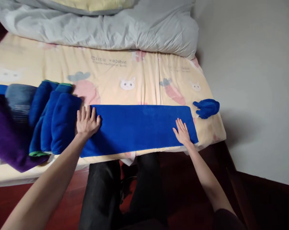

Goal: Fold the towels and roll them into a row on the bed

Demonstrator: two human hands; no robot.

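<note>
A long blue towel (139, 127), folded into a flat strip, lies across the near edge of a bed with a yellow cartoon-print sheet (135, 83). My left hand (86, 122) rests flat on the towel's left end, fingers spread. My right hand (182, 131) lies flat on its right end, fingers stretched out. Neither hand holds anything.
A heap of blue towels (52, 118) with a purple cloth (5, 140) sits on the bed at left, touching the towel's left end. A small crumpled blue cloth (206, 108) lies near the bed's right corner. A grey duvet (99, 28) is bunched at the far side. Dark red floor is below.
</note>
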